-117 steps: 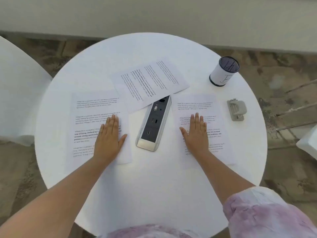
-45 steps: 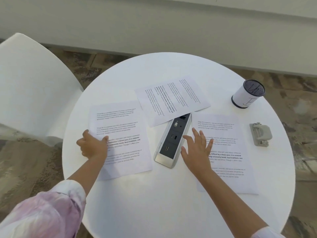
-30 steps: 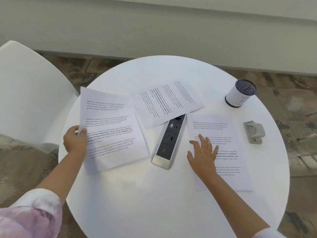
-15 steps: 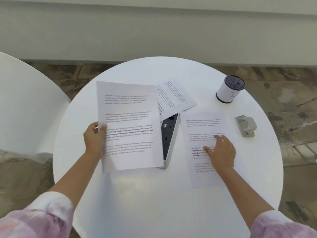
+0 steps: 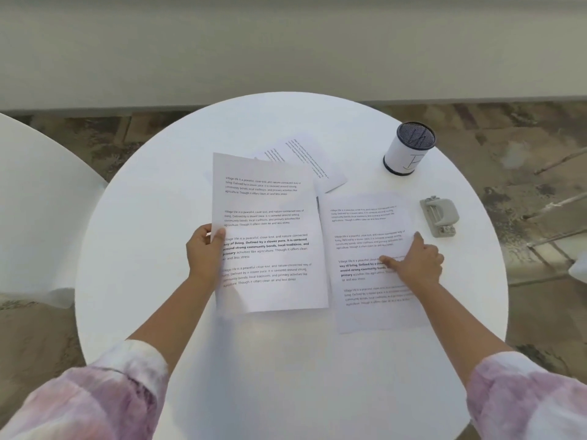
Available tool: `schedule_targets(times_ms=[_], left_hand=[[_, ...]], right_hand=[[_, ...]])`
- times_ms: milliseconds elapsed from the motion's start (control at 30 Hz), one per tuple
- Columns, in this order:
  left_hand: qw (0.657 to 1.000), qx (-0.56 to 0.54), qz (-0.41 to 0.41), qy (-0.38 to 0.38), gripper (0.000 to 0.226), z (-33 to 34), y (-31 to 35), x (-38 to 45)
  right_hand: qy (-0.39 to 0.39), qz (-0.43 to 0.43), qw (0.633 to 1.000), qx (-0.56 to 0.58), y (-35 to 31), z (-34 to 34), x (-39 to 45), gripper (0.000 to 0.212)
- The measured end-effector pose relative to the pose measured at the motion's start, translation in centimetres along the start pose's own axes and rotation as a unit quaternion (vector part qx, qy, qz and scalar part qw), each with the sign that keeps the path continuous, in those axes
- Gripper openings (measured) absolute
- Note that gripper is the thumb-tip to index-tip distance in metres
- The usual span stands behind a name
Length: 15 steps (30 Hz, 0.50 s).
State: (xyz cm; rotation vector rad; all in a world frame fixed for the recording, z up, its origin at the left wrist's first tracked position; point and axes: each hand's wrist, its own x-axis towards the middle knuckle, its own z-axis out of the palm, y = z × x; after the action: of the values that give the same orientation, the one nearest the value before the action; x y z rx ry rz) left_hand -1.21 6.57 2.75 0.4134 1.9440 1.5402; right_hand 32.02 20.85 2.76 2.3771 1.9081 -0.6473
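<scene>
My left hand (image 5: 205,254) pinches the left edge of a printed sheet (image 5: 270,214) and holds it lifted over the middle of the round white table (image 5: 286,360). To its right, my right hand (image 5: 416,265) rests on a second printed sheet (image 5: 365,223) that lies flat, thumb and forefinger spread on the paper. A third printed sheet (image 5: 320,168) lies further back, partly covered by the lifted one. The power strip seen earlier is hidden behind the lifted sheet.
A white cylindrical holder with a dark mesh rim (image 5: 408,150) stands at the back right. A grey hole punch (image 5: 440,215) sits near the right edge. A white chair (image 5: 38,201) stands left of the table. A pale wall runs behind.
My left hand has picked the left sheet off the table and carried it rightward over the power strip. My right hand slid toward the right edge of its sheet.
</scene>
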Motion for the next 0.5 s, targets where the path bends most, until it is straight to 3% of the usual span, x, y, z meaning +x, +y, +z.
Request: schedule_targets(times_ms=[200, 500], left_hand=[[1.000, 0.005, -0.011, 0.001, 0.007, 0.3, -0.5, -0.5], [1.000, 0.012, -0.010, -0.008, 0.010, 0.4, -0.5, -0.6]], right_hand=[[-0.025, 0.005, 0.999, 0.033, 0.0, 0.0, 0.5, 0.093], [0.029, -0.118, 0.970, 0.210, 0.5, -0.6, -1.7, 0.051]])
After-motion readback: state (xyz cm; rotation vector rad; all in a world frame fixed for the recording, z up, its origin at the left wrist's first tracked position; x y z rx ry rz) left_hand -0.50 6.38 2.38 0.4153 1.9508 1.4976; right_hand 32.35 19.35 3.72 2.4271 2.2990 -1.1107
